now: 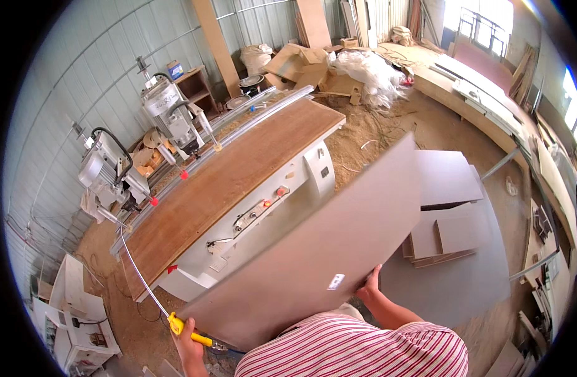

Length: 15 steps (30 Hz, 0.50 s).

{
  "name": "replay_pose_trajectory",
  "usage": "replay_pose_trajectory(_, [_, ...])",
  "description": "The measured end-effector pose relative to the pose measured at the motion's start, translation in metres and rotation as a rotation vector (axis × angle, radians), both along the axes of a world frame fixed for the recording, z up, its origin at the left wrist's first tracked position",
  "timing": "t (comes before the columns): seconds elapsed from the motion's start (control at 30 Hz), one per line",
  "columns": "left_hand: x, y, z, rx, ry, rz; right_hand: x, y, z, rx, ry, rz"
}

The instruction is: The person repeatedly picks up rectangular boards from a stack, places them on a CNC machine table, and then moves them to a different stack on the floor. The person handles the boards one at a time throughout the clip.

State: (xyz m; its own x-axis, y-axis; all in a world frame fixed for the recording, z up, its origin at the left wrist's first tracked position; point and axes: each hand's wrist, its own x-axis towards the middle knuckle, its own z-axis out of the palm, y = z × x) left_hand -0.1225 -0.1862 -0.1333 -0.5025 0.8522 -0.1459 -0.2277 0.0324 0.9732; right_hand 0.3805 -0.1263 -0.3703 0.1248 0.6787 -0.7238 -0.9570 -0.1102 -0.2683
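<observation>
A large flat grey-brown board (313, 251) is held tilted in front of my body, with a small white label (335, 281) near its lower edge. My right hand (369, 286) grips that lower edge; most of its fingers are hidden behind the board. My left hand (189, 344) is closed around a yellow air blow gun (187, 328) at the board's left end. From the gun a long thin metal nozzle (139, 267) reaches up toward the machine. Whether my left fingers also press on the board, I cannot tell.
Beyond the board stands a drilling machine with a brown tabletop (238, 182), two motor heads (166, 110) and control knobs on its front. Cut panels (442, 229) lie stacked on a grey surface to the right. Plastic wrap (370, 75) and cardboard are heaped at the back.
</observation>
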Motion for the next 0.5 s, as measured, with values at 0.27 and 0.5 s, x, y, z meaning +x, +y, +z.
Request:
replay_pose_trajectory(0.27, [-0.072, 0.129, -0.075, -0.187, 0.048, 0.177, -0.043, 0.142, -0.016, 0.013, 0.186, 0.212])
replay_pose_trajectory(0.5, [-0.082, 0.257, -0.161, -0.254, 0.078, 0.268, -0.041, 0.293, -0.023, -0.096, 0.079, 0.293])
